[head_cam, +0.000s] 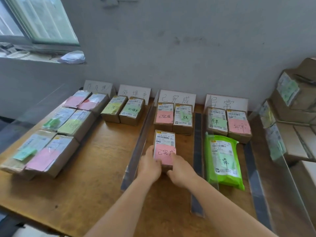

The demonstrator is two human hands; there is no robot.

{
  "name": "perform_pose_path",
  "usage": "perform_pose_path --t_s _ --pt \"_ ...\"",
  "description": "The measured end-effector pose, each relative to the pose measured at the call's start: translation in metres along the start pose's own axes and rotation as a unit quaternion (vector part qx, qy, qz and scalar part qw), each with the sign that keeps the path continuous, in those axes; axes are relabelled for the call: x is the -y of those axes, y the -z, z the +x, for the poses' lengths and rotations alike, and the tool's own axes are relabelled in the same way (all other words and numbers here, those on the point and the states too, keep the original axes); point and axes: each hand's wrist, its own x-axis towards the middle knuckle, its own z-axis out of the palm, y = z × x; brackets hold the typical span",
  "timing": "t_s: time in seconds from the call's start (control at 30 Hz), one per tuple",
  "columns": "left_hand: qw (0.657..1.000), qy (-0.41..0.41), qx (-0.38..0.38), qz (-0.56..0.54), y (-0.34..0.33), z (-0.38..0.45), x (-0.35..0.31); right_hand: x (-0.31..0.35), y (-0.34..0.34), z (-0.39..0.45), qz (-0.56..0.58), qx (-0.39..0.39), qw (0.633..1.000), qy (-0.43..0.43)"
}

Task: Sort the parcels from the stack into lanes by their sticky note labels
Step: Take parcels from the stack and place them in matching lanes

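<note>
Both hands hold one small brown cardboard parcel (165, 147) with a pink sticky note (164, 154) on its top: the left hand (150, 165) grips its left side with the thumb along the edge, and the right hand (181, 170) grips its near right corner, thumb lying on the note. The parcel rests on the wooden table (95, 168) in the third lane from the left, between a clear plastic divider (136, 144) and a dark strip (198, 151), just in front of two more cardboard boxes (173, 118) that stand against a white handwritten lane sign (177, 98) at the table's far edge. In the lane to the right lies a green plastic mailer bag (224, 161) with a green note, behind it two boxes. A stack of labelled cardboard parcels (294, 113) stands past the table's right edge.
</note>
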Motion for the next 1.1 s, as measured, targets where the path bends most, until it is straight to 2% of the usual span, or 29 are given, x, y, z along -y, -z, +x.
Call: perform_pose_path --t_s 0.07,0.13,0.2,0.27,0.37,0.5,0.63,0.8,0.97,1.1 --pt "0.995 -0.048 -0.006 0.085 -0.002 0.009 0.006 0.005 -0.006 0.007 -0.005 -0.021 1.0 0.002" --pt "0.975 -0.11 -0.005 0.193 -0.001 0.012 0.006 0.01 -0.009 0.013 -0.019 -0.042 0.999 -0.01" --pt "0.965 -0.14 0.018 0.22 0.004 0.015 0.004 0.012 -0.01 0.018 -0.031 -0.059 0.997 -0.025" --pt "0.96 -0.155 0.067 0.222 0.009 0.021 -0.001 0.015 -0.01 0.022 -0.043 -0.073 0.996 -0.028" --pt "0.957 -0.136 0.089 0.239 0.017 0.027 -0.008 0.019 -0.01 0.028 -0.046 -0.099 0.993 -0.035" --pt "0.937 -0.166 0.096 0.29 0.021 0.035 -0.018 0.025 -0.01 0.037 -0.037 -0.126 0.991 -0.026" --pt "0.923 -0.181 0.103 0.325 0.022 0.037 -0.021 0.027 -0.007 0.041 -0.055 -0.119 0.991 -0.031" --pt "0.899 -0.22 0.098 0.365 0.025 0.037 -0.022 0.021 -0.001 0.033 -0.087 -0.124 0.988 -0.034" --pt "0.893 -0.297 0.059 0.332 0.032 0.031 -0.028 0.011 0.017 0.01 -0.142 -0.159 0.977 -0.021" --pt "0.896 -0.324 0.056 0.298 0.038 0.021 -0.042 0.005 0.038 -0.017 -0.14 -0.213 0.967 -0.03"
